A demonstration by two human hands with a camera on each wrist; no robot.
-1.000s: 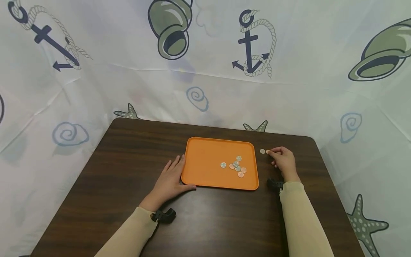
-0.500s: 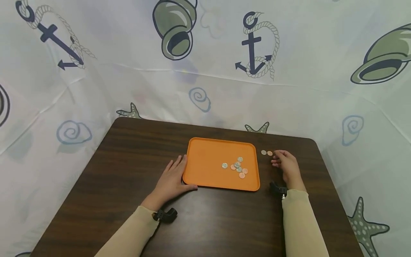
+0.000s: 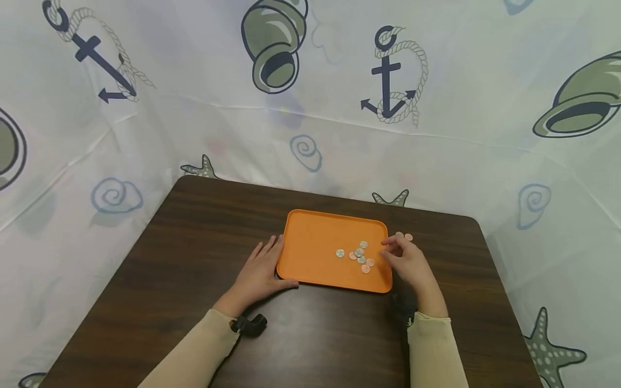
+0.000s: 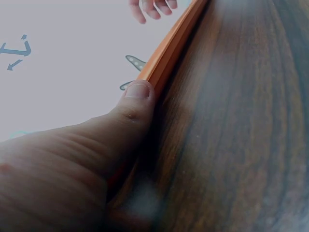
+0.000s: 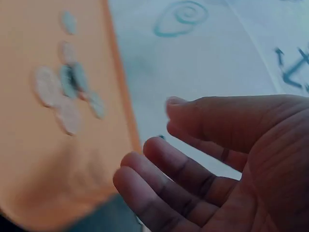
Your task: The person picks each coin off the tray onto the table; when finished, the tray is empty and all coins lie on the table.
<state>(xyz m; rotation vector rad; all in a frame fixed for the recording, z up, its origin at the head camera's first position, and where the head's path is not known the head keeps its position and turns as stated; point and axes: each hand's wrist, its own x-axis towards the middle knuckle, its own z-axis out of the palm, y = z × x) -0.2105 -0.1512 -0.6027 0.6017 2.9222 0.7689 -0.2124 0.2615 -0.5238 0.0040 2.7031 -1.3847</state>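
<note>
Head view: an orange tray (image 3: 310,242) lies on a dark wooden table (image 3: 170,280), with a printed curtain (image 3: 194,118) of anchors and shells behind it. A small heap of coins (image 3: 358,255) sits in the right half of the tray, silver and copper ones touching or overlapping. Two more coins (image 3: 404,236) lie on the table just beyond the tray's far right corner, side by side. The left hand (image 3: 259,275) rests flat on the table against the tray's left edge, fingers straight, thumb along the near rim. The right hand (image 3: 406,260) is at the tray's right edge, near the heap, fingers loosely bent and holding nothing.

Left wrist view: the thumb (image 4: 135,104) presses against the tray's orange rim (image 4: 169,48), which runs away along the table (image 4: 241,121). Fingertips of the other hand (image 4: 153,8) show at the far end.

Right wrist view: the right hand (image 5: 212,159) is seen from the palm side, fingers (image 5: 159,183) apart and gently curved, empty. Beyond them lies the tray (image 5: 29,159) with the blurred heap of coins (image 5: 67,92).
</note>
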